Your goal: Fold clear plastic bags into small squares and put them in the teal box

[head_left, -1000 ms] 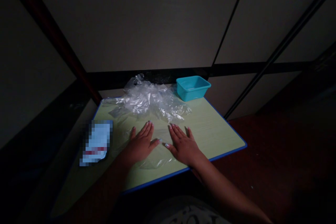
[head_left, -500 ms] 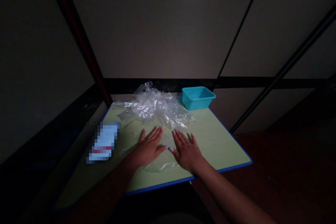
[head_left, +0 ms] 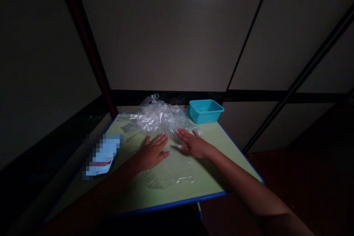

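Observation:
A clear plastic bag [head_left: 171,175] lies spread flat on the pale green table [head_left: 229,156]. My left hand [head_left: 154,150] rests palm down over its left part, fingers stretched forward and thumb out to the side. My right hand [head_left: 192,143] is opposite, also palm down with fingers extended, near the front edge of a crumpled heap of clear plastic bags [head_left: 159,116]. Neither hand grips anything. Whether the right palm presses on the plastic or hovers just over it, I cannot tell.
A turquoise plastic basket [head_left: 206,116] stands at the table's back right corner. On the left side lies a flat, pixelated bluish-white object [head_left: 103,155]. Dark-framed panels [head_left: 171,37] rise behind the table, which has a blue edge.
My right hand has moved forward toward the crumpled heap and turned more inward. The left hand stays almost in place, and the view has tilted slightly.

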A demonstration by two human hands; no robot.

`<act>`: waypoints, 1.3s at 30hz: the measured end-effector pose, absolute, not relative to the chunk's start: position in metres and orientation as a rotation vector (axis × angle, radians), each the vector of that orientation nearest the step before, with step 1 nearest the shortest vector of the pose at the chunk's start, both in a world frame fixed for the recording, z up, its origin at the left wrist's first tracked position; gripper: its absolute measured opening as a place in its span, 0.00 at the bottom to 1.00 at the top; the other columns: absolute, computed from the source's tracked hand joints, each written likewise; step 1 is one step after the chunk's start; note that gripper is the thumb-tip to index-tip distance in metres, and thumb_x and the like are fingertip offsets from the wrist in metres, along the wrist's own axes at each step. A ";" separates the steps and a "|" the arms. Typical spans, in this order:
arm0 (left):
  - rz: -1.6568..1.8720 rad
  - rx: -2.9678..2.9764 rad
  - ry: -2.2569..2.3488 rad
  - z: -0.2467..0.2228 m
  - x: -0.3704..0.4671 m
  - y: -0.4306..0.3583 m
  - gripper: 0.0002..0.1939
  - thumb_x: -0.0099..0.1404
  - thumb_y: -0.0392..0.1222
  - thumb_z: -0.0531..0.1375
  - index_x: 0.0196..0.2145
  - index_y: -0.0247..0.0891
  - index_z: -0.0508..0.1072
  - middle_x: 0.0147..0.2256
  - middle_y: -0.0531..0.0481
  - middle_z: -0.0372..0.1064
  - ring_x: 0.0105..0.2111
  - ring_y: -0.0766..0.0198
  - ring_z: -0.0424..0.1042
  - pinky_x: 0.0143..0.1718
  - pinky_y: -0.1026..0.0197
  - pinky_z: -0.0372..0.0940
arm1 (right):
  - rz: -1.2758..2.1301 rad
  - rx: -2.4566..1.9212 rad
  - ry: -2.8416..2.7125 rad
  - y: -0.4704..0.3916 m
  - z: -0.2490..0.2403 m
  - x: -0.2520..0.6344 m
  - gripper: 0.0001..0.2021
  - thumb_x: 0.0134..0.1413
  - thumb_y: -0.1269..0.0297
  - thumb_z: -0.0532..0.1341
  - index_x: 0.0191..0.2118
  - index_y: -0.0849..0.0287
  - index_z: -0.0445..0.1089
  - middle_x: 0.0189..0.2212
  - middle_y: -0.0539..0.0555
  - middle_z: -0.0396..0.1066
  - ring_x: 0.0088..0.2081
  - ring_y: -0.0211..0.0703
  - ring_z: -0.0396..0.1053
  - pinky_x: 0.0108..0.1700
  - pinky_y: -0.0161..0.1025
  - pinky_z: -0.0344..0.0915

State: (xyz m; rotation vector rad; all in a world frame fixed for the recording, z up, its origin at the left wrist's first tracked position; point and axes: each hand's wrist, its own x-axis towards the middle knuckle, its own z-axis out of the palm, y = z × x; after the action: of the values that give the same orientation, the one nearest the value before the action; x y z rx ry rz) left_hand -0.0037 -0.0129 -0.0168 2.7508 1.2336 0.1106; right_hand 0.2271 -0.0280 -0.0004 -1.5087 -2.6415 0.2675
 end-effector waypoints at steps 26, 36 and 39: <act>0.304 2.716 0.922 -0.026 -0.022 -0.004 0.18 0.67 0.47 0.51 0.22 0.36 0.61 0.23 0.54 0.57 0.25 0.66 0.56 0.27 0.63 0.49 | 0.346 -1.040 -2.561 -0.027 -0.015 0.229 0.22 0.54 0.77 0.54 0.54 0.56 0.67 0.59 0.60 0.60 0.61 0.52 0.56 0.59 0.63 0.47; 0.090 2.394 0.781 -0.003 -0.033 -0.008 0.15 0.59 0.52 0.60 0.28 0.36 0.69 0.26 0.56 0.61 0.25 0.69 0.59 0.26 0.65 0.49 | 0.652 -0.830 -2.556 -0.045 -0.001 0.230 0.06 0.55 0.69 0.60 0.27 0.60 0.66 0.24 0.50 0.65 0.29 0.38 0.62 0.33 0.35 0.57; 0.026 2.367 0.863 0.006 -0.040 -0.006 0.14 0.59 0.51 0.61 0.27 0.35 0.68 0.25 0.57 0.60 0.25 0.69 0.59 0.26 0.65 0.48 | 0.713 -0.864 -2.592 -0.048 -0.003 0.228 0.06 0.53 0.69 0.61 0.27 0.61 0.66 0.23 0.48 0.63 0.27 0.35 0.59 0.30 0.34 0.54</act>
State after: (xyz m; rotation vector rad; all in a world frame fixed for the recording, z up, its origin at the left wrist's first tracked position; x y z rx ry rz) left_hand -0.0397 -0.0065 0.0058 2.3674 0.8628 0.0260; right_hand 0.2277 -0.0482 -0.0025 -0.8640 -2.5922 0.7125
